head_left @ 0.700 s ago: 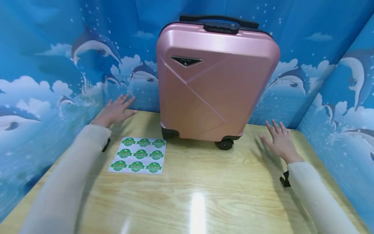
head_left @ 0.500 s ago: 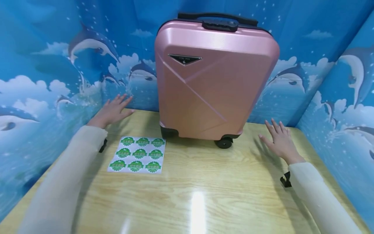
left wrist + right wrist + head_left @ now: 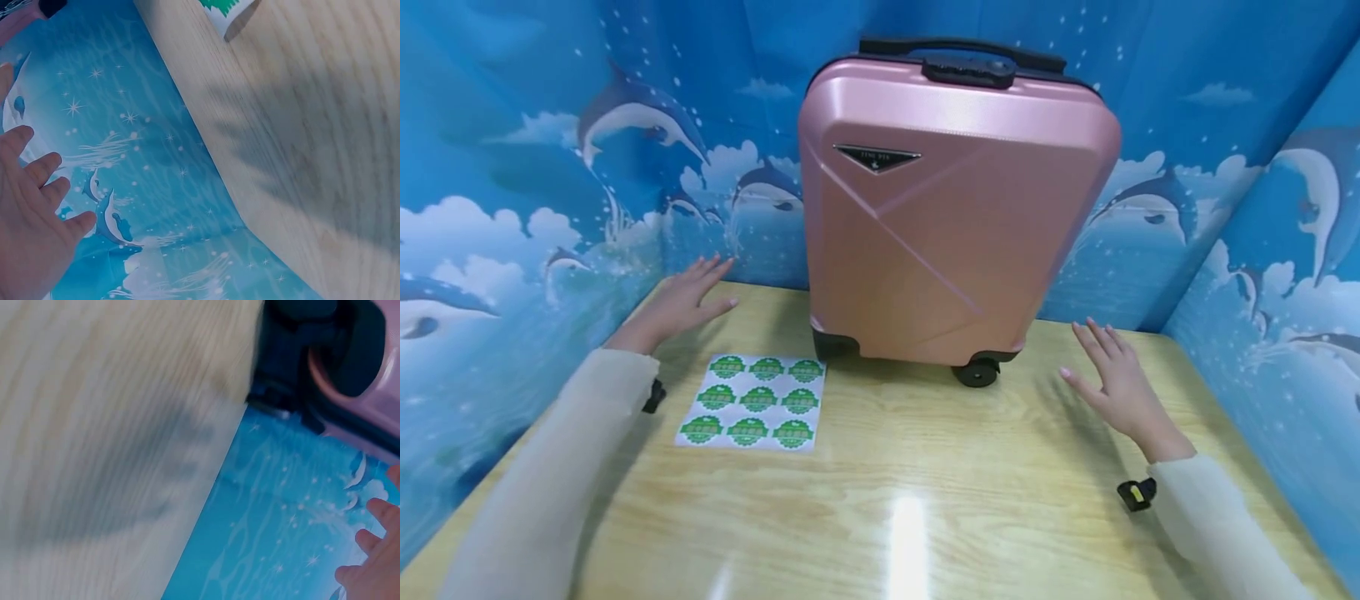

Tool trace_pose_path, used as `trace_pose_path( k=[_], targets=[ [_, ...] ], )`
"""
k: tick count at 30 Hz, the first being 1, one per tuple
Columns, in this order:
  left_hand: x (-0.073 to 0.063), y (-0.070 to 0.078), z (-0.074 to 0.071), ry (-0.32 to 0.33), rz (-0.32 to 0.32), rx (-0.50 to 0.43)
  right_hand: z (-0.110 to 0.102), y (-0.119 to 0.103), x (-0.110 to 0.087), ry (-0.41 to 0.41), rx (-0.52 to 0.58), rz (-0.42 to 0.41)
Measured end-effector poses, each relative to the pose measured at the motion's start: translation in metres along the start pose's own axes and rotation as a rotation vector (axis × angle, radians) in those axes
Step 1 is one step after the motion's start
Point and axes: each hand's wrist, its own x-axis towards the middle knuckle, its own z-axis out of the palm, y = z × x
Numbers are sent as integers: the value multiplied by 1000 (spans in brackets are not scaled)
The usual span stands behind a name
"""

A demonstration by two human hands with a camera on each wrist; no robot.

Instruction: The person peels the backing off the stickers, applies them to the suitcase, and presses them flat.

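Both hands empty, loosely spread, pink suitcase standing between them

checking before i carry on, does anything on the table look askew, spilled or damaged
Nothing looks spilled or damaged. The pink suitcase stands upright on the table, with the sticker sheet lying near it. One small oddity: in the left wrist view, a corner of the sheet seems to curl up slightly rather than lie flat.

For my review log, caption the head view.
Left hand and right hand flank a pink hard-shell suitcase near a white sheet of round green labels.
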Motion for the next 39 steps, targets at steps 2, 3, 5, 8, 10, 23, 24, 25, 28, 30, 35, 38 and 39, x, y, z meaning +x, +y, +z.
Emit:
trace_pose_path(
  k=[2, 3, 5, 8, 10, 23, 24, 25, 28, 30, 35, 38, 39],
  targets=[
    [-4, 0, 1, 7, 4, -29, 2, -6, -2, 6, 27, -8],
    [-7, 0, 1, 7, 3, -44, 3, -10, -3, 9, 39, -13],
    [-12, 1, 2, -4, -3, -74, 5, -17, -4, 22, 54, -31],
    [-20, 2, 3, -32, -25, -118, 7, -29, -4, 47, 67, -76],
    [-26, 2, 6, -38, -33, -151, 9, -39, -5, 62, 72, -105],
    [-63, 15, 17, -84, -42, -406, 27, -100, 4, 11, 139, -237],
    [-65, 16, 17, -89, -47, -420, 29, -104, 6, 4, 144, -244],
    [-66, 17, 17, -91, -51, -437, 31, -108, 7, -1, 151, -249],
    [-71, 20, 19, -107, -42, -481, 37, -121, 11, -19, 181, -268],
    [-74, 21, 22, -120, -30, -503, 41, -129, 14, -36, 199, -277],
    [-78, 19, 28, -147, -31, -540, 53, -146, 21, -78, 242, -312],
    [-80, 18, 30, -149, -21, -559, 60, -155, 25, -105, 281, -325],
    [-81, 17, 31, -149, -17, -563, 62, -158, 26, -117, 294, -321]
  ],
)
